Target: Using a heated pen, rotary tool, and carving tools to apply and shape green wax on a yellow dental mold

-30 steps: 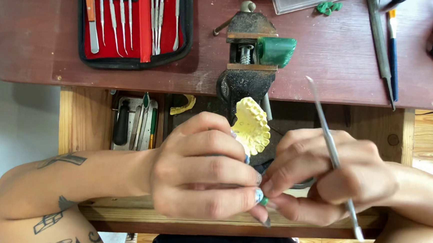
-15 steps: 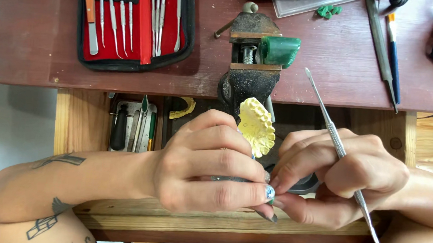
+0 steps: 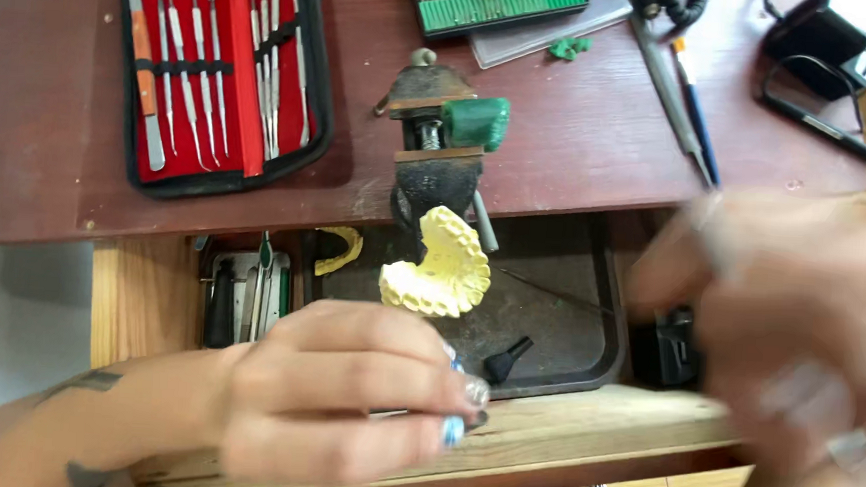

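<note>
While hands work below, red instrument case (image 3: 225,75) lies open upper-left.

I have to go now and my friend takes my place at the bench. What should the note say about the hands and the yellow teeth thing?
Left hand: fingers closed, pinching something small at the fingertips; what it is cannot be made out. It sits just below the yellow tooth model.
Right hand: blurred in motion at the right, apart from the model; its grip cannot be read.
Tooth model: over the dark tray, in front of the small bench vise.
Nearby: open red tool case on the desk, a small black piece in the tray.
Done or left: cannot be told from this view.
</note>
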